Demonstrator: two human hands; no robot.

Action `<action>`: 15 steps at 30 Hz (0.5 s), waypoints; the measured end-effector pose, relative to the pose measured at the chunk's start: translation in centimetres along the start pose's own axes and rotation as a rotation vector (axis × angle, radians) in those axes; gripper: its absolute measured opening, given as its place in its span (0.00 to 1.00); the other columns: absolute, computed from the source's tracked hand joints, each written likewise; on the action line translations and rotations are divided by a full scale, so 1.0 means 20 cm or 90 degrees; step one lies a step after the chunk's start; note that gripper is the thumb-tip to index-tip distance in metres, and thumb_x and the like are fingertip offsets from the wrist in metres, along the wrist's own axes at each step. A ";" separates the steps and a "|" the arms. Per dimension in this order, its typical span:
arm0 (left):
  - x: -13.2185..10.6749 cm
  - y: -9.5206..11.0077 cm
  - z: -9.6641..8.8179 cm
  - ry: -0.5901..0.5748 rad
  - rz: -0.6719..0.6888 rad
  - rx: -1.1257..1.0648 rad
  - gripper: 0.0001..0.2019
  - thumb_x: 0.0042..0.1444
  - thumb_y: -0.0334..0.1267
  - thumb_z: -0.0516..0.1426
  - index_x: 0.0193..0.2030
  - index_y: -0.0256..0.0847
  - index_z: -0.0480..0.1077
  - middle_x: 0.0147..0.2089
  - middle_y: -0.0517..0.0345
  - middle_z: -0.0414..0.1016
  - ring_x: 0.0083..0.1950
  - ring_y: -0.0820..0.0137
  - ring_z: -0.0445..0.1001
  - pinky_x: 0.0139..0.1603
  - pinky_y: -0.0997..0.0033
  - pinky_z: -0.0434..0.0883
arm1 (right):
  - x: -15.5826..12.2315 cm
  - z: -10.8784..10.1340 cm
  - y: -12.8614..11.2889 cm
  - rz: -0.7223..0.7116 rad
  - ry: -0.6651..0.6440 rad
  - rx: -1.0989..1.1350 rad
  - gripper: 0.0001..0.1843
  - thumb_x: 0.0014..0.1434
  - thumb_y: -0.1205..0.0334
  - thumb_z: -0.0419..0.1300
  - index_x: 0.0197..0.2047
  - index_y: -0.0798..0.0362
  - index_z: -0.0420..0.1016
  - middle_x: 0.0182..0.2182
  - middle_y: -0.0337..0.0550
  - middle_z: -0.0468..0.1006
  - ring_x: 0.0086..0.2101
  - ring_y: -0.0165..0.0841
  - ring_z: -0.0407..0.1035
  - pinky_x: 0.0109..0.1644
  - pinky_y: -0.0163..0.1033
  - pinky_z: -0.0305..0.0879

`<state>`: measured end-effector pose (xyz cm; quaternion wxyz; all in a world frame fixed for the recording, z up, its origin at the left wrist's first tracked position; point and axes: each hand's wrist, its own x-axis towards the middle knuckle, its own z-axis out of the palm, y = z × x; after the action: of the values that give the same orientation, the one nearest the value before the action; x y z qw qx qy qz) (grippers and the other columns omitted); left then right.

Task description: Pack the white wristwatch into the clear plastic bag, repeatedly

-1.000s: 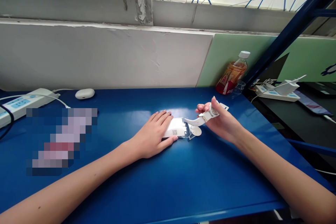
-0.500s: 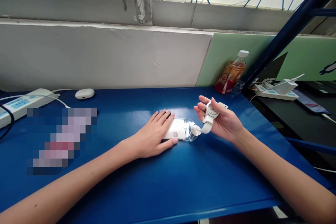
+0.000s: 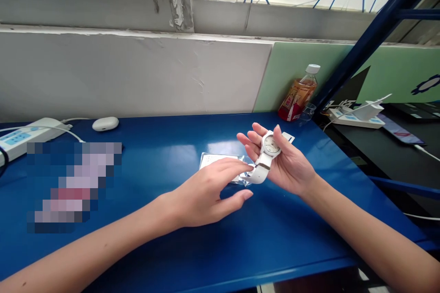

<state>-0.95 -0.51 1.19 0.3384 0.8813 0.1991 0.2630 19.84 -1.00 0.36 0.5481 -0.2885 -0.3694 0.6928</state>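
A white wristwatch (image 3: 271, 144) with a pale dial rests in my right hand (image 3: 290, 169), palm up, the thumb lying against it. Its white strap (image 3: 259, 174) hangs down to the left. My left hand (image 3: 209, 192) is open, thumb apart from the fingers, and its fingertips reach the strap; whether they touch it I cannot tell. Beneath and behind that hand lies a clear plastic packet (image 3: 209, 159) with white contents on the blue desk (image 3: 165, 247), partly hidden by the fingers.
A white earbud case (image 3: 105, 123) and a power strip (image 3: 37, 135) lie at the back left, near a blurred-out object (image 3: 82, 178). A drink bottle (image 3: 298, 94) leans in the back right corner by a blue metal post (image 3: 371, 36). Another power strip (image 3: 354, 119) sits beyond.
My left hand has lifted off the plastic packet and moved right to the watch strap. The watch in my right hand has turned slightly, its dial facing me more. The view has shifted a little.
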 end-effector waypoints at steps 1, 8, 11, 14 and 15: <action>0.00 0.01 0.01 0.007 -0.036 -0.070 0.17 0.63 0.38 0.57 0.57 0.39 0.71 0.55 0.48 0.77 0.58 0.57 0.74 0.62 0.57 0.69 | 0.00 0.00 0.00 0.001 -0.005 0.014 0.20 0.69 0.44 0.49 0.48 0.43 0.77 0.50 0.40 0.81 0.60 0.36 0.68 0.62 0.46 0.65; 0.03 0.02 0.07 -0.037 -0.311 -0.577 0.13 0.64 0.42 0.58 0.48 0.35 0.75 0.43 0.48 0.80 0.45 0.62 0.80 0.48 0.64 0.75 | 0.00 0.02 0.04 -0.013 -0.055 0.052 0.16 0.67 0.44 0.53 0.54 0.36 0.73 0.47 0.35 0.82 0.57 0.37 0.71 0.63 0.49 0.63; 0.03 0.01 0.09 -0.097 -0.368 -0.654 0.16 0.65 0.48 0.56 0.46 0.36 0.73 0.40 0.49 0.79 0.32 0.70 0.79 0.38 0.69 0.75 | -0.01 0.03 0.04 0.010 -0.068 -0.003 0.21 0.66 0.41 0.53 0.57 0.38 0.71 0.47 0.39 0.83 0.55 0.39 0.72 0.61 0.50 0.64; 0.02 -0.01 0.11 -0.099 -0.385 -0.679 0.15 0.66 0.48 0.55 0.46 0.36 0.72 0.39 0.50 0.79 0.28 0.72 0.78 0.34 0.71 0.75 | -0.02 0.04 0.03 0.078 -0.110 -0.034 0.26 0.65 0.38 0.51 0.59 0.41 0.70 0.51 0.43 0.81 0.53 0.41 0.73 0.59 0.50 0.65; 0.01 -0.01 0.12 -0.078 -0.384 -0.686 0.14 0.66 0.47 0.56 0.46 0.36 0.71 0.39 0.51 0.79 0.29 0.71 0.79 0.35 0.71 0.75 | -0.02 0.05 0.03 0.096 -0.124 -0.038 0.26 0.65 0.39 0.51 0.60 0.42 0.70 0.53 0.45 0.80 0.54 0.41 0.72 0.59 0.50 0.65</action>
<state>0.70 -1.39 -0.43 0.8059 0.5051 0.2592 0.1681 18.87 -1.55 0.44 0.4471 -0.2634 -0.4183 0.7455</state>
